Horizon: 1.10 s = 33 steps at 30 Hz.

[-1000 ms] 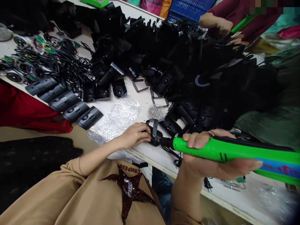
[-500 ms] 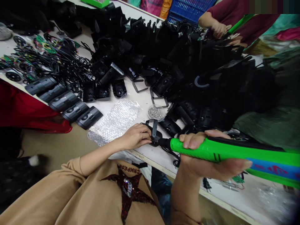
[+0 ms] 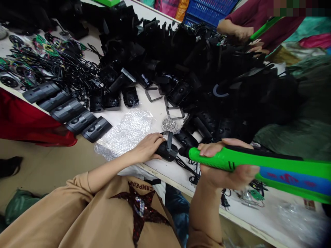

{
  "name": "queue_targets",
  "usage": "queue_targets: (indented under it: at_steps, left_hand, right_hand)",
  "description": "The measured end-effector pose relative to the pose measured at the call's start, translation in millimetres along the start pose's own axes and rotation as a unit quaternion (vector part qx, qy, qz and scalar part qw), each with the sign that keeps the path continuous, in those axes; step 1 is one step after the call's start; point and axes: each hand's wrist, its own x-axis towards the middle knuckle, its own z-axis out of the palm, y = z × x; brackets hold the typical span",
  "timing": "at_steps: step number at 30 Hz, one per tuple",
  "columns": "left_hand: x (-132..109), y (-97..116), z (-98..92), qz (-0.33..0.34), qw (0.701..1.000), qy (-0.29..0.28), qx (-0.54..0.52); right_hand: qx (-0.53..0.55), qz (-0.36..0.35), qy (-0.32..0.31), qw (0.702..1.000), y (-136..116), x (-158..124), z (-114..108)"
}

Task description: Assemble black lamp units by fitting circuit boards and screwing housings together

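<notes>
Just past the bubble wrap [image 3: 126,132], my left hand [image 3: 147,148] curls around a black part [image 3: 168,151] near the desk's [image 3: 157,106] front edge. My right hand [image 3: 224,168] is wrapped tight around a green screwdriver [image 3: 271,168], its tip just beside that part.

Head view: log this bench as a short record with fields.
Left hand: holds black housing near the table edge
Right hand: grips green electric screwdriver, tip pointed at the housing
Near hands: heap of screws, bubble wrap
Left side: row of grey-black units
Centre: pile of black parts
Far side: another person's hand with a green tool
</notes>
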Motion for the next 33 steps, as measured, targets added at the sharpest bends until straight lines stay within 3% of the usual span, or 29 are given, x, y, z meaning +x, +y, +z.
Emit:
queue_targets:
  at_steps: [15, 26, 33]
  left_hand:
    - [3.3, -2.0, 1.8, 0.007, 1.0, -0.017, -0.019]
    - [9.0, -6.7, 1.1, 0.025, 0.998, -0.053, 0.004]
    - [8.7, -7.2, 3.0, 0.012, 0.999, -0.052, -0.003]
  right_hand:
    - [-0.037, 0.013, 0.005, 0.999, 7.3, -3.3, 3.5]
    - [0.003, 0.094, -0.118, 0.989, 9.0, 6.7, 10.2]
    - [-0.023, 0.093, -0.122, 0.988, 9.5, 1.9, 20.8]
